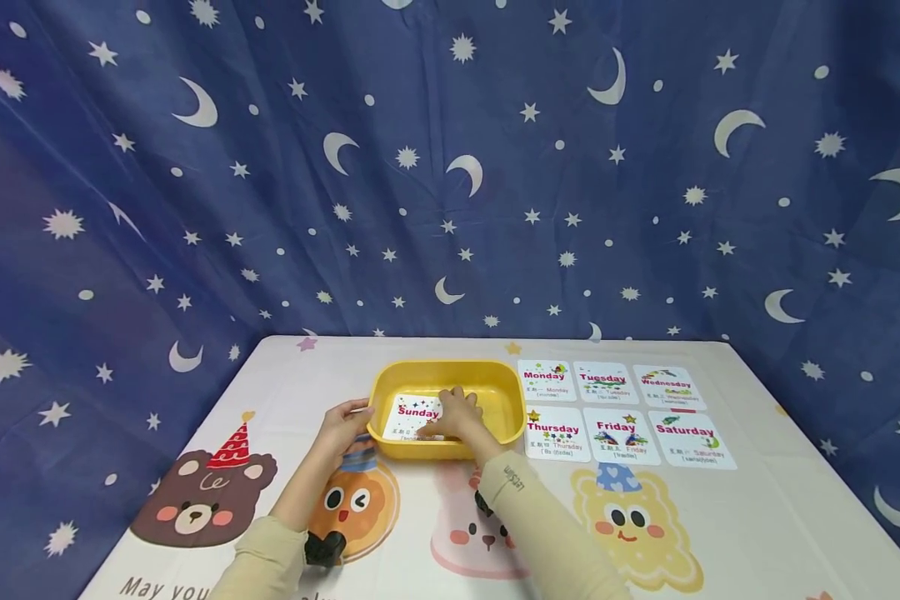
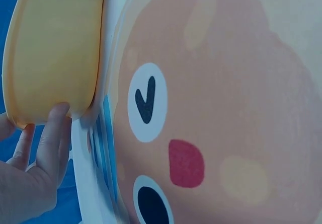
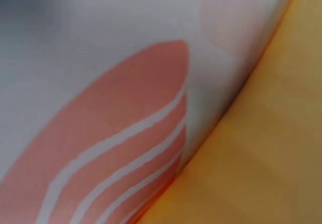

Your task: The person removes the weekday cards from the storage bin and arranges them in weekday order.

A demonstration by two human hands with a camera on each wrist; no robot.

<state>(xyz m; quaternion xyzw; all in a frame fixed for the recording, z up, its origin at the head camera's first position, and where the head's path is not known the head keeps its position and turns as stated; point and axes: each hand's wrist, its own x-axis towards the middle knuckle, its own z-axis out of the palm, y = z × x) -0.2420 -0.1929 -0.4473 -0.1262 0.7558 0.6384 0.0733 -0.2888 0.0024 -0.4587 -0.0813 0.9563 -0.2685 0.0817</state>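
A yellow plastic bin (image 1: 495,392) stands on the table's far half, with a white "Sunday" card (image 1: 412,417) inside at its left. My left hand (image 1: 342,429) grips the bin's left end, thumb at the rim and fingers against the outer wall; the left wrist view shows those fingers (image 2: 49,138) on the yellow side. Reaching over the front rim, my right hand (image 1: 459,419) holds the right edge of the Sunday card, its thumb low on the card's face. Part of the card is hidden behind this hand. In the right wrist view only the bin's wall (image 3: 271,133) and tablecloth show.
Right of the bin lie two rows of day cards: Monday (image 1: 547,382), Tuesday (image 1: 603,383) and Wednesday (image 1: 670,388) behind, Thursday (image 1: 557,434), Friday (image 1: 621,436) and Saturday (image 1: 692,440) in front. The tablecloth (image 1: 765,517) has cartoon prints. A starry blue curtain (image 1: 450,208) surrounds the table.
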